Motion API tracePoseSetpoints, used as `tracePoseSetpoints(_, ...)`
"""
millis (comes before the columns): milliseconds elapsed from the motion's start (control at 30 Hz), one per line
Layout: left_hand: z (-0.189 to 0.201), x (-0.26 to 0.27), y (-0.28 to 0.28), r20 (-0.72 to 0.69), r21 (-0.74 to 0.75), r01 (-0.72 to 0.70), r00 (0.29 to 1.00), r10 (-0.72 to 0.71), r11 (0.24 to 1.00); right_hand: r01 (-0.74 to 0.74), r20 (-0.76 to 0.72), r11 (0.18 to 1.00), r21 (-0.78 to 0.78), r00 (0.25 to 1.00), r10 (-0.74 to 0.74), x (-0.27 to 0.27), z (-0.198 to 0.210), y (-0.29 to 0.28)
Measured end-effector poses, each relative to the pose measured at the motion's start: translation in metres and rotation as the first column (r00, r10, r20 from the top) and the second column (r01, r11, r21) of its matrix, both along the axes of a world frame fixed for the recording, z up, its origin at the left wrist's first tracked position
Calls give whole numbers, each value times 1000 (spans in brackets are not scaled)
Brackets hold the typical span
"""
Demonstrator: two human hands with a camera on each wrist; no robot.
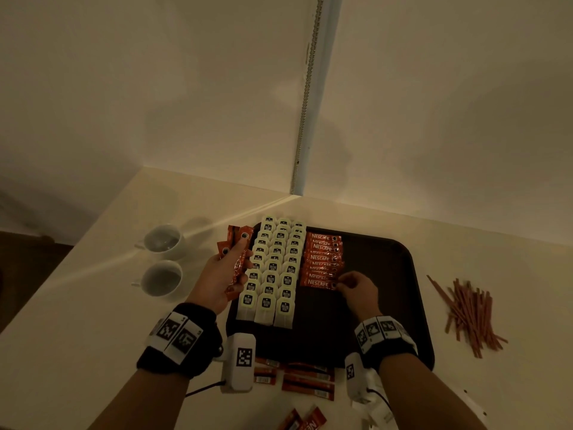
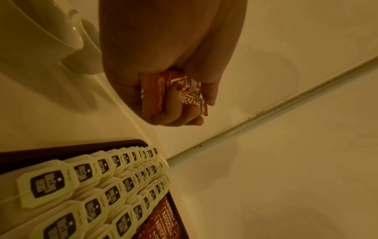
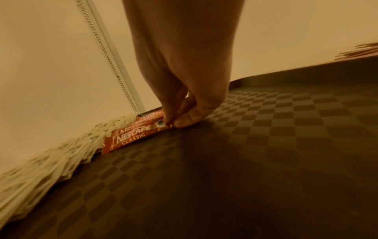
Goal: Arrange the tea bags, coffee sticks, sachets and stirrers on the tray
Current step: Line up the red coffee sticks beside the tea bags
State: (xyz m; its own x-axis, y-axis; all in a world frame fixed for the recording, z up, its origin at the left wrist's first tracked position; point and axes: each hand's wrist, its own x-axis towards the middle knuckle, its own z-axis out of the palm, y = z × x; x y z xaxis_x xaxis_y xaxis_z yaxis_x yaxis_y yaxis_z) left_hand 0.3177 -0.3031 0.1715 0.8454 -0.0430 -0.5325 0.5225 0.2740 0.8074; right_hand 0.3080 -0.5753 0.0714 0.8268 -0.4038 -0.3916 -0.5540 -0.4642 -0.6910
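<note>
A dark tray [image 1: 387, 274] lies on the cream counter. Three columns of white tea bags [image 1: 273, 268] fill its left side, also seen in the left wrist view as tea bags [image 2: 85, 186]. Beside them runs a column of red coffee sticks [image 1: 324, 259]. My right hand [image 1: 356, 290] pinches the right end of the nearest coffee stick [image 3: 131, 137], which lies flat on the tray [image 3: 266, 145]. My left hand [image 1: 223, 274] hovers left of the tea bags and grips a bundle of coffee sticks [image 1: 235, 259], shown close up as the bundle [image 2: 174, 92].
Two white cups [image 1: 162, 259] stand left of the tray. A heap of brown stirrers [image 1: 468, 311] lies on the counter to the right. More sachets [image 1: 307, 380] lie at the front edge below the tray. Walls meet in a corner behind.
</note>
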Motion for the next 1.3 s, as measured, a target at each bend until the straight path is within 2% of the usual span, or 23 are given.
tracePoseSetpoints(433,-8,6,-4,-22,4,22,1000,-22,1000,4,-34,999,-36,999,-5,4,1,-2)
tracePoseSetpoints(600,-2,3,-8,-76,-108,11,997,-19,994,4,-40,999,-44,999,-6,4,3,0)
tracePoseSetpoints(800,5,2,-14,-19,6,75,997,-75,997,26,21,998,-54,999,-25,2,18,2)
tracePoseSetpoints(867,9,2,-15,14,72,117,993,-118,991,0,124,999,39,992,-5,5,35,10)
tracePoseSetpoints(933,14,1,-18,52,160,162,984,-172,974,-97,230,972,215,972,46,6,63,26)
tracePoseSetpoints(1000,21,0,-22,103,245,187,970,-218,951,-254,313,895,367,940,138,4,93,45)
tracePoseSetpoints(1100,28,-1,-28,214,367,164,943,-255,915,-449,392,794,409,873,292,-1,122,68)
tracePoseSetpoints(1167,30,-1,-29,283,420,109,927,-245,901,-467,432,785,407,856,285,-4,126,74)
tracePoseSetpoints(1300,33,-3,-25,366,446,40,903,-224,894,-402,447,769,496,878,171,-9,125,77)
